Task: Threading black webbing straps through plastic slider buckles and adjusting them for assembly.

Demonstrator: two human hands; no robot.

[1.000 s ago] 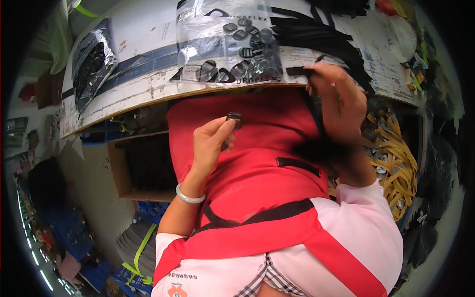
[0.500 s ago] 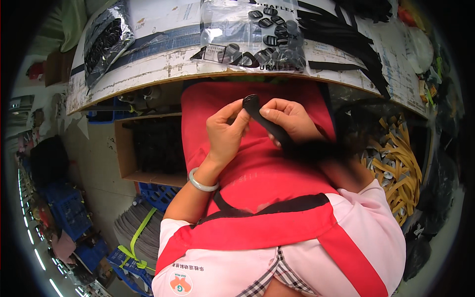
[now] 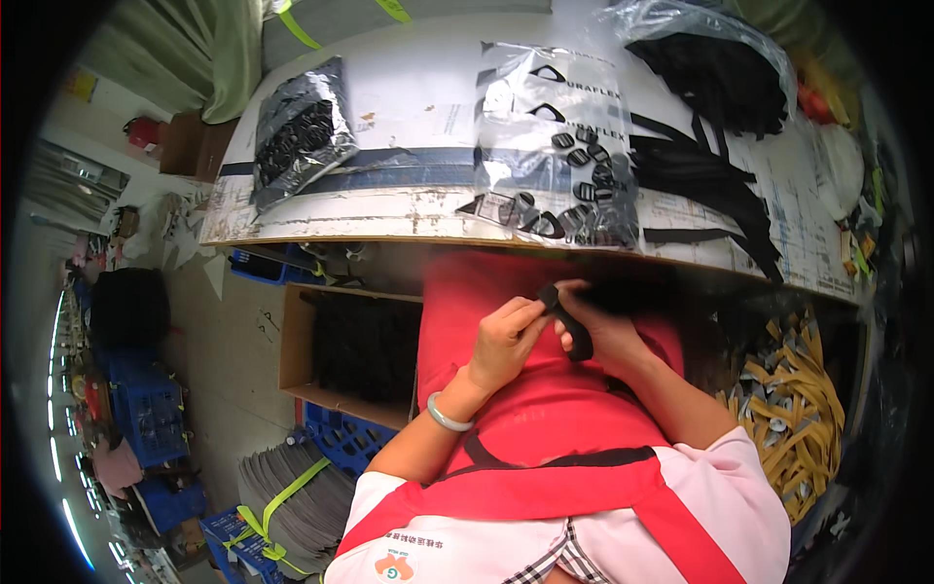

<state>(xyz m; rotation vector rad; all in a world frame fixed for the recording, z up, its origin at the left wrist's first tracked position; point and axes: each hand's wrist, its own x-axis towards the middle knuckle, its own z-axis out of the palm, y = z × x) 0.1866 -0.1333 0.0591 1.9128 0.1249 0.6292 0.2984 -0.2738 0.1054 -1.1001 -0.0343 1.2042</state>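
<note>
Between my hands, over the red apron point(image 3: 486, 419) on my lap, is a black webbing strap point(image 3: 579, 336) bent into a curve. My left hand point(image 3: 508, 341) pinches its upper end; a small dark piece there is too small to make out. My right hand point(image 3: 608, 331) is closed on the same strap just beside it, part of the fingers in shadow. Beyond them on the table, black plastic buckles point(image 3: 589, 156) lie on a clear plastic bag point(image 3: 501, 127). More black straps point(image 3: 691, 170) are spread to the right of that bag.
The table edge point(image 3: 389, 240) runs just beyond my hands. A clear bag of black parts point(image 3: 302, 136) lies on the left, a bag with black material point(image 3: 715, 78) at far right. Below are a cardboard box point(image 3: 297, 341), yellow-brown strips point(image 3: 793, 419) and a grey bundle point(image 3: 292, 496).
My view has shifted up and left, showing more of the table. The strap's free length now curls down between my hands; both hands still hold it.
</note>
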